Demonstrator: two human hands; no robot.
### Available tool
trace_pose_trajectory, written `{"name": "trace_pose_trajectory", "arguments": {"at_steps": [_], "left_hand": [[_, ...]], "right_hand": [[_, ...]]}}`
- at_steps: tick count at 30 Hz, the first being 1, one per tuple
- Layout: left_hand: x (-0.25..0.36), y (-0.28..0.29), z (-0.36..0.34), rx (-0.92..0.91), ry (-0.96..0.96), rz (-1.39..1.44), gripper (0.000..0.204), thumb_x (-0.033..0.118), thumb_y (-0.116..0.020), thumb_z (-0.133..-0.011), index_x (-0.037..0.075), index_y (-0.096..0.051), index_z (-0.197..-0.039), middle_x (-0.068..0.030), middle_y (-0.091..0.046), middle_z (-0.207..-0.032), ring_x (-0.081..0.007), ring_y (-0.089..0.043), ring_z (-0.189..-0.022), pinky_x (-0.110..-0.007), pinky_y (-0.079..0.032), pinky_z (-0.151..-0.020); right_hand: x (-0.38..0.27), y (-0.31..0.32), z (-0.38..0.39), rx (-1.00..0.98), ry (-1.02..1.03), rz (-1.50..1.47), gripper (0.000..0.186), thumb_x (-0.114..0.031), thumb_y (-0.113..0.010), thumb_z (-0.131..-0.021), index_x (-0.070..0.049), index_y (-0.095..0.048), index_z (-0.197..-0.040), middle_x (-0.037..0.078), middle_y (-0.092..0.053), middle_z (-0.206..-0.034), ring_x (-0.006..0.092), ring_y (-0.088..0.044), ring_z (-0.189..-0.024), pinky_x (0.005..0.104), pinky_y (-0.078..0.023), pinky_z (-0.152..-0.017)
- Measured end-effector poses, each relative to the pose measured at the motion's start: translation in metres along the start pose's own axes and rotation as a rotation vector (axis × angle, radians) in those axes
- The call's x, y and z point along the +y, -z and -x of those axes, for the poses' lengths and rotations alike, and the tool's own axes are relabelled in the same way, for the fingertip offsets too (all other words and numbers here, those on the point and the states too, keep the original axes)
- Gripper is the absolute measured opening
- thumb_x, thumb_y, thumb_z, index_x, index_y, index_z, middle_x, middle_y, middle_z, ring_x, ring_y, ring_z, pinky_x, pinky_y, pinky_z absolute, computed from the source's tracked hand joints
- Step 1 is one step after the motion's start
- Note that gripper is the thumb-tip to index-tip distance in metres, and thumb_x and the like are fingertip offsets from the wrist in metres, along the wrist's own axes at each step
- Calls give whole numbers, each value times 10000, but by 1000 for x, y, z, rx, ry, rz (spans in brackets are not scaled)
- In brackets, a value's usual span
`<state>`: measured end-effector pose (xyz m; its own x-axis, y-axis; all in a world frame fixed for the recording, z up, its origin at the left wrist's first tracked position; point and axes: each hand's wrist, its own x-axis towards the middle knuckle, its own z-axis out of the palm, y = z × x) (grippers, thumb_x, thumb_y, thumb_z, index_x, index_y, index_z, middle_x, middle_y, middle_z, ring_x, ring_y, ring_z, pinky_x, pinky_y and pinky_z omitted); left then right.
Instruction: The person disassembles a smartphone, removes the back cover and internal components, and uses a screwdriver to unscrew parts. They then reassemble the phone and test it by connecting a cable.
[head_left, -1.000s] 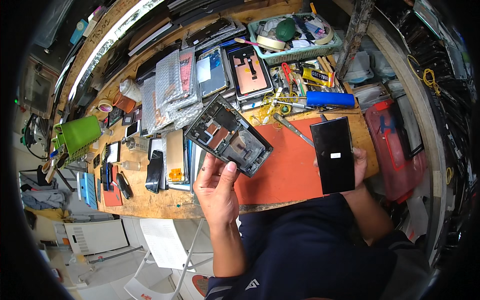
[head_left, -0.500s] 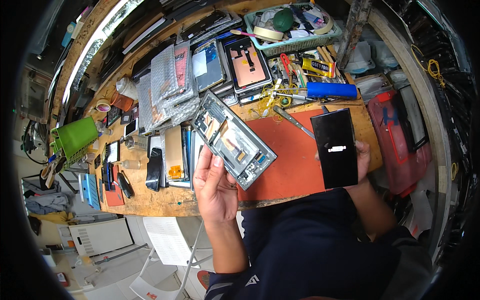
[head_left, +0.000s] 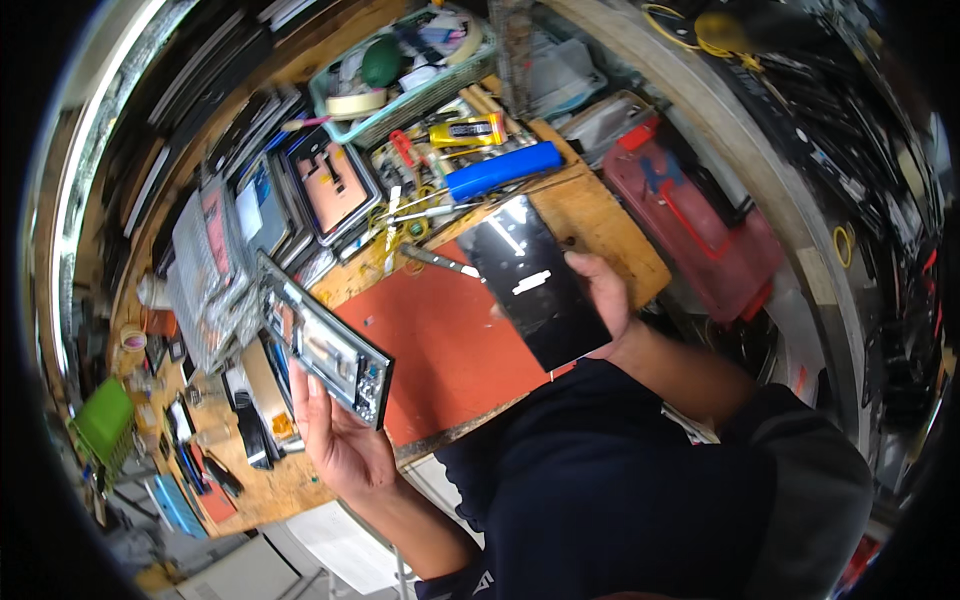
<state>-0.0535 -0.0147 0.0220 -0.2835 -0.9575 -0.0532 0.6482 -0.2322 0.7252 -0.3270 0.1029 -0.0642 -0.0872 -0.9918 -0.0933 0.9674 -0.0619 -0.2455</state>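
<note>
My left hand (head_left: 345,450) is closed on the edge of an opened phone housing (head_left: 335,350), its bare circuit parts and inner plate facing up. It is raised above the left side of a red work mat (head_left: 430,350). In my right hand (head_left: 608,295) is a slim black phone screen (head_left: 550,320), gripped by its right edge. White lettering glows on it, and light reflects off its upper part. The fingers behind the screen are mostly hidden. A thin metal blade tool with a handle (head_left: 437,261) lies by the mat's far edge, its tip running behind the screen.
Beyond the mat lie a blue cylinder (head_left: 505,172), a yellow tube (head_left: 465,131) and a teal basket (head_left: 395,121) of odds and ends. Bubble-wrapped parts (head_left: 205,275) are stacked at the left, near a green basket (head_left: 100,425). A red case (head_left: 690,240) stands at right.
The whole view has swung, so the bench appears tilted and shifted left. The housing now shows more edge-on, and the screen leans where it stood nearly upright. Both hands keep their holds.
</note>
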Motion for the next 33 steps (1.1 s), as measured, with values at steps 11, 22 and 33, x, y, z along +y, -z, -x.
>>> {"name": "trace_pose_trajectory", "arguments": {"at_steps": [11,22,33], "left_hand": [[1,-146,-51,-874,237,176,769,224,-614,-1068,13,-174,-1663,-206,-604,-1189,-251,-643,-633,-300,-506,-445],[-52,-446,-124,-837,-1448,-1043,361,40,-686,-973,39,-634,-1330,-172,-728,-915,-335,-719,-842,-396,-554,-759],[-102,-482,-159,-837,-1259,-1481,275,279,-637,-1077,45,-776,-1112,-261,-749,-964,-481,-727,-901,-518,-574,-816]], "right_hand": [[26,37,-12,-213,-118,-283,600,-397,-516,-1102,55,-520,-1496,278,-640,-1428,382,-649,-1305,508,-481,-1162],[10,21,-8,-115,-117,-28,543,-465,-546,-1099,-16,-651,-1384,156,-782,-1192,178,-772,-982,309,-640,-797],[21,2,-7,-19,-79,35,441,-399,-576,-1102,-14,-696,-1281,125,-792,-1122,177,-771,-960,314,-627,-860]]}}
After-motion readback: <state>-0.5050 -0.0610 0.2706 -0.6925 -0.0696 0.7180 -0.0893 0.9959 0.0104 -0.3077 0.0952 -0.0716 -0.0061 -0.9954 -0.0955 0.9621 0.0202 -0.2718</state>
